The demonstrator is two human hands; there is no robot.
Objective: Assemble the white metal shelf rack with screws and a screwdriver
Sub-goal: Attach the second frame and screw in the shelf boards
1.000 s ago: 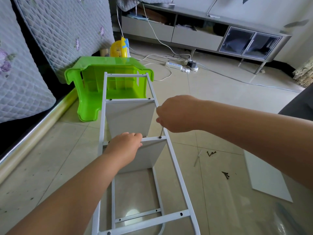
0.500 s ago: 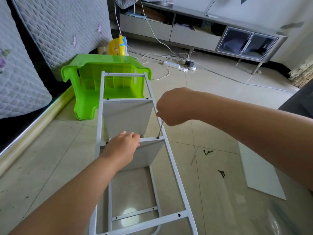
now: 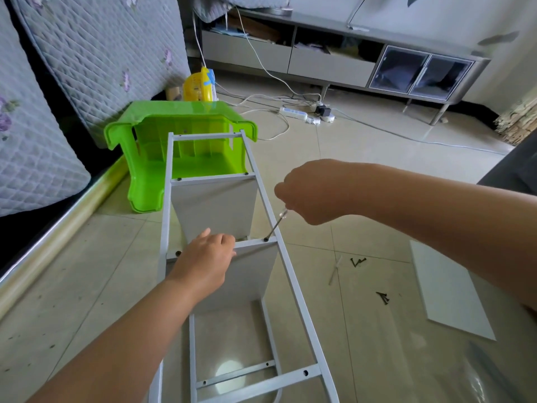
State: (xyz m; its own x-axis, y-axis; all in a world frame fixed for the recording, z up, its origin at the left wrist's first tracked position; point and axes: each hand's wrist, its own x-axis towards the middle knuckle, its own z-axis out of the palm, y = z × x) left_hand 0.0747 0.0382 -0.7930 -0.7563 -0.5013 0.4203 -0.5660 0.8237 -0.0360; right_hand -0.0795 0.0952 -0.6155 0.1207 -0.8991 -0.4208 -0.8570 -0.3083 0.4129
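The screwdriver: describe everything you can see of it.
Only part of the screwdriver shows. A clear, glassy bit of handle pokes out below the right hand, whose curled fingers hide the rest. From it a thin, grey metal shaft slants down and to the left. Its tip sits at a dark screw hole where the middle crossbar meets the right rail of the white rack. Whether a screw is under the tip cannot be told.
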